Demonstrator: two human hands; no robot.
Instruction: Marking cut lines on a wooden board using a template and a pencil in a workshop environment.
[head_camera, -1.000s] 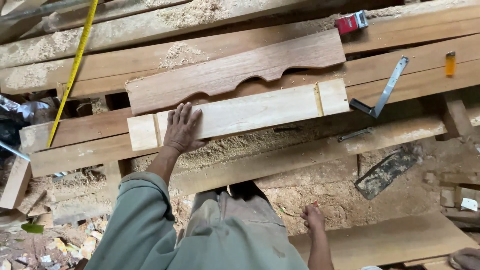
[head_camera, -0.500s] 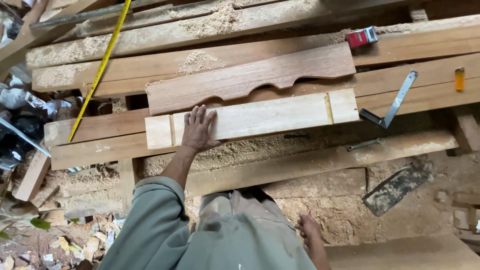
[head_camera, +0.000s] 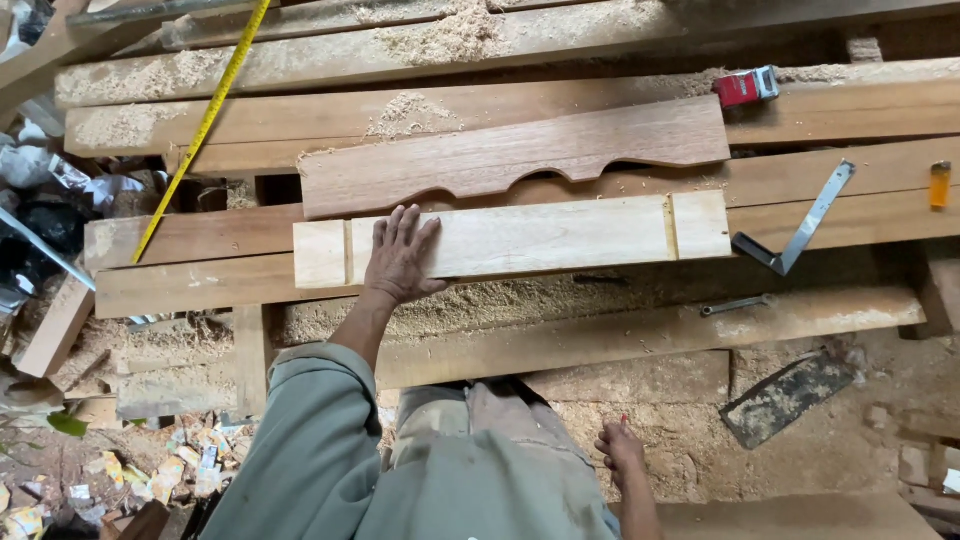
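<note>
My left hand (head_camera: 400, 255) lies flat with fingers spread on a pale wooden board (head_camera: 540, 238) that has a pencil line across each end. The board rests on darker planks. Just behind it lies a reddish board with a scalloped lower edge (head_camera: 520, 155). My right hand (head_camera: 622, 452) hangs low beside my leg, fingers curled around what looks like a thin red-tipped pencil (head_camera: 625, 420).
A yellow tape measure blade (head_camera: 205, 125) runs diagonally at the left, and its red case (head_camera: 745, 87) sits at the upper right. A metal square (head_camera: 800, 228) and an orange marker (head_camera: 939, 184) lie to the right. Sawdust covers the planks, and a dark slab (head_camera: 785, 398) lies on the ground.
My left hand stays flat on the pale board at the same spot. My head view has shifted slightly, so the planks sit further right and lower. My right hand stays low.
</note>
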